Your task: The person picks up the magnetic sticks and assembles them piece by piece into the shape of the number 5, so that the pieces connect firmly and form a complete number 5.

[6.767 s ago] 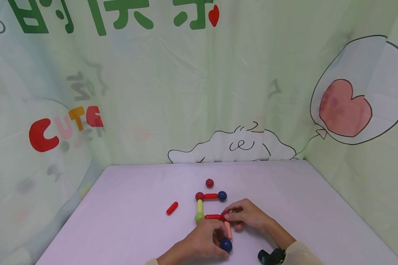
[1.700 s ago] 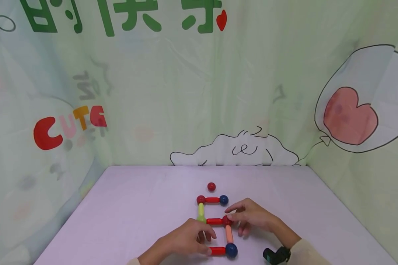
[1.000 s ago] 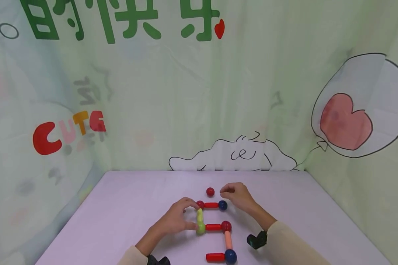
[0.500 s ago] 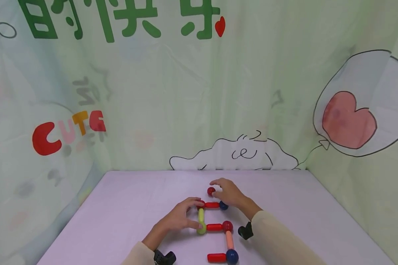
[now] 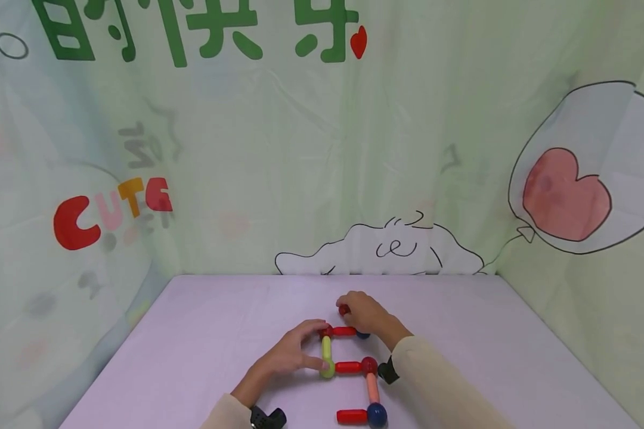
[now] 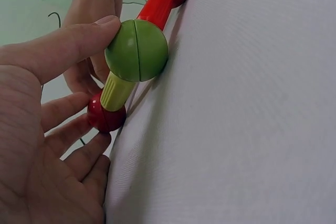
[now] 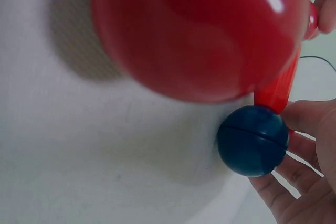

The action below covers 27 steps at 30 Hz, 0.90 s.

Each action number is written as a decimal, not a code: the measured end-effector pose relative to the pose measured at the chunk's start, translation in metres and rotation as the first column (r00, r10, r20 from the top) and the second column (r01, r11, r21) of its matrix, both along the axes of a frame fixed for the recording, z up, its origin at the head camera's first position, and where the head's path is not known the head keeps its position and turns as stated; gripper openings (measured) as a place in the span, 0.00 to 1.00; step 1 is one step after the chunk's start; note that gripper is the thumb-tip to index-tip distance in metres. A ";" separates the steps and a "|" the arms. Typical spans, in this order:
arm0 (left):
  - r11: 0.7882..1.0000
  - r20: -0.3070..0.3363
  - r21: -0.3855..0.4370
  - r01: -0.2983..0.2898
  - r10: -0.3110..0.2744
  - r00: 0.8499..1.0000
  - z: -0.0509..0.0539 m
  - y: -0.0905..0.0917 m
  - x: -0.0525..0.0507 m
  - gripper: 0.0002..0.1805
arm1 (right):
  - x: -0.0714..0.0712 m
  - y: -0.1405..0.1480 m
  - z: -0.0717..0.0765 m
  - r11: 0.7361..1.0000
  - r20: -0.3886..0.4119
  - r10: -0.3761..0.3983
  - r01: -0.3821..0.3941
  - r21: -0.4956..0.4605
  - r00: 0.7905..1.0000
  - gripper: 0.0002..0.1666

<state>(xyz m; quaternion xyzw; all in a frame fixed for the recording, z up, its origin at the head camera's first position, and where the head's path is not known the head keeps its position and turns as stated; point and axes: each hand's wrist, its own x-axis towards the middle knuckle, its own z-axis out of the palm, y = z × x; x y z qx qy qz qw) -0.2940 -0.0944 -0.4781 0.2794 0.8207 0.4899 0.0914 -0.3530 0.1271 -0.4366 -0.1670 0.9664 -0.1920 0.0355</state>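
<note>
A figure of magnetic building balls and rods lies on the table. My left hand (image 5: 292,351) spans its left side, thumb against the green ball (image 6: 136,51) and fingers on the rear red ball (image 6: 106,113). Between those balls runs a yellow-green rod (image 5: 327,348). Behind the figure, my right hand (image 5: 367,313) curls its fingers round a loose red ball (image 5: 344,310), mostly covered. Under that hand shows the rear blue ball (image 7: 252,140), joined to a red rod (image 5: 345,331). Another red rod (image 5: 348,367) links green to the middle red ball (image 7: 199,30).
From the middle red ball a pink rod (image 5: 372,388) runs to the near blue ball (image 5: 377,415). A red rod (image 5: 352,416) points left from it. The pale table (image 5: 209,333) meets a printed curtain (image 5: 220,179) at its back edge.
A loose red rod at the left now sits on the near blue ball. My left hand has shifted to the green and rear red balls. My right hand has moved back onto the loose red ball.
</note>
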 end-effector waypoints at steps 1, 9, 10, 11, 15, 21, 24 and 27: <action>1.000 0.009 0.003 -0.002 0.002 1.000 0.000 0.000 0.001 0.40 | 0.000 0.000 -0.001 1.000 0.006 -0.010 0.010 0.003 1.000 0.21; 1.000 0.032 -0.017 -0.020 0.020 0.999 -0.002 0.001 0.002 0.41 | -0.001 0.002 -0.005 0.998 0.036 -0.062 0.062 0.008 0.997 0.19; 1.000 0.034 -0.018 -0.023 0.024 0.999 -0.001 0.001 0.002 0.41 | 0.000 0.002 -0.004 0.998 0.035 -0.066 0.066 0.000 0.997 0.20; 0.999 0.034 -0.019 -0.026 0.027 0.999 -0.001 0.001 0.002 0.41 | 0.001 0.002 -0.003 0.997 0.032 -0.071 0.071 -0.010 0.997 0.21; 0.999 0.051 -0.023 -0.040 0.041 0.998 -0.001 0.002 0.003 0.41 | 0.004 0.003 0.002 0.996 0.026 -0.080 0.081 -0.029 0.996 0.24; 0.999 0.072 -0.020 -0.049 0.050 0.996 -0.004 0.003 0.004 0.41 | 0.012 0.005 0.012 0.996 0.011 -0.081 0.081 -0.036 0.997 0.25; 0.999 0.068 -0.015 -0.047 0.048 0.997 -0.003 0.003 0.004 0.41 | 0.017 0.004 0.017 0.995 0.006 -0.070 0.070 -0.066 0.998 0.23; 0.999 0.054 -0.007 -0.039 0.040 0.998 -0.001 0.002 0.003 0.42 | 0.022 0.004 0.021 0.994 -0.014 -0.059 0.057 -0.095 0.998 0.20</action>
